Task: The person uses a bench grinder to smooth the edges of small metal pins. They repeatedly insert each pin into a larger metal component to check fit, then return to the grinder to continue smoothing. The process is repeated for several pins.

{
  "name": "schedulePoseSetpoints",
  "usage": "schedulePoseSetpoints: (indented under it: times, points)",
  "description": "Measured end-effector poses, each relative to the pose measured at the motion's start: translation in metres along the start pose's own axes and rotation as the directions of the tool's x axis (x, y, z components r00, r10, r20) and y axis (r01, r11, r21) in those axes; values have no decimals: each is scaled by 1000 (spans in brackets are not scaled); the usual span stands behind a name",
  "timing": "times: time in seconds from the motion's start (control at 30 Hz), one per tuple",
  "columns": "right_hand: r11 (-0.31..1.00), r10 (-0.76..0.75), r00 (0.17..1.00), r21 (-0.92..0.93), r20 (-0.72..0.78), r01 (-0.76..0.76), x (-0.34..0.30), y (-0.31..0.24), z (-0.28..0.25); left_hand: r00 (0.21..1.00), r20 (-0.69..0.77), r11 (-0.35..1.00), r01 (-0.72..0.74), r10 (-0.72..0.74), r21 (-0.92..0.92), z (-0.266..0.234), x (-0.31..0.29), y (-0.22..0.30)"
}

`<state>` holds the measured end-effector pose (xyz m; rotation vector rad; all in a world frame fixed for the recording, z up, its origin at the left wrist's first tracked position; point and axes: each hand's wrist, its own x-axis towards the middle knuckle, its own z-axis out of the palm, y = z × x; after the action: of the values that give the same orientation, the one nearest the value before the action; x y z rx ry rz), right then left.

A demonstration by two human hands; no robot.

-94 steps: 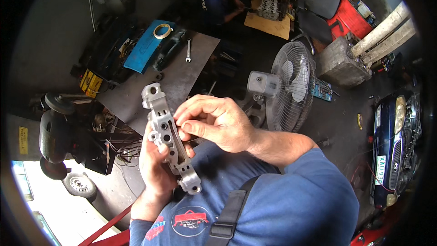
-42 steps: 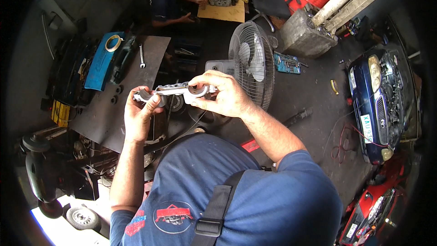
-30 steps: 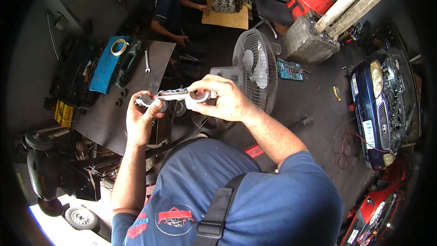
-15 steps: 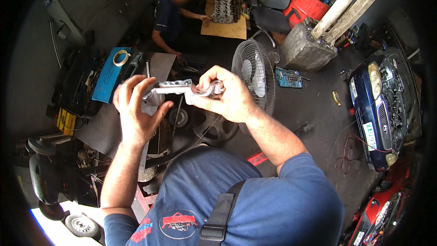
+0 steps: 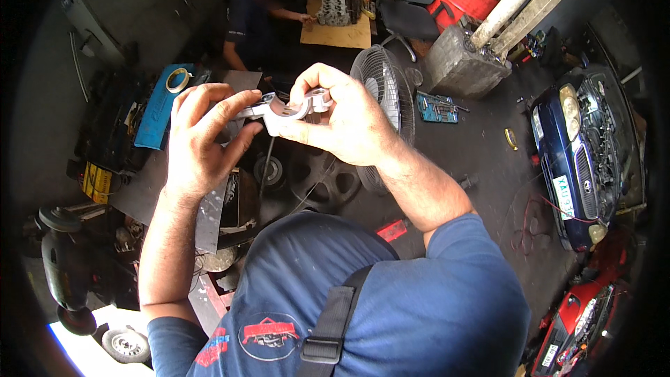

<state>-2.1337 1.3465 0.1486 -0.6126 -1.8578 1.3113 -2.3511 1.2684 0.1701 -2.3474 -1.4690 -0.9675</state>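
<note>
I hold a grey cast metal engine part [image 5: 283, 109] with half-round saddles up in front of me, lying roughly level. My left hand [image 5: 199, 139] grips its left end with the fingers curled over the top. My right hand [image 5: 335, 119] pinches its right end between thumb and fingertips. Most of the part's middle shows between the two hands; its ends are hidden by my fingers.
Below stands a floor fan [image 5: 382, 91] and a dark metal sheet [image 5: 160, 188] with a blue tray [image 5: 159, 105] and tape roll. Another person [image 5: 251, 17] crouches by an engine head on cardboard [image 5: 338, 17]. A dark blue car [image 5: 583, 146] is at right, a concrete block [image 5: 457, 63] behind.
I have turned the metal part from upright to level and raised it closer to my face. My view has tilted further forward across the workshop floor.
</note>
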Motion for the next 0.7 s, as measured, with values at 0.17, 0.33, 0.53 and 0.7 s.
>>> schedulePoseSetpoints:
  times: [0.17,0.33,0.53,0.7]
  points:
    - [999,-1,999,-36,51,2,0,-6,2,1000,-29,999,5,-3,50,-2,-1,4]
    - [998,-16,999,-66,47,19,3,-8,3,998,-58,999,32,-29,42,-4,-1,7]
    - [997,-33,998,-72,58,37,7,-8,4,995,-87,998,45,-40,54,-2,-3,4]
    - [1000,-4,997,-22,71,5,8,-8,3,995,-86,998,46,-42,47,-1,-5,0]
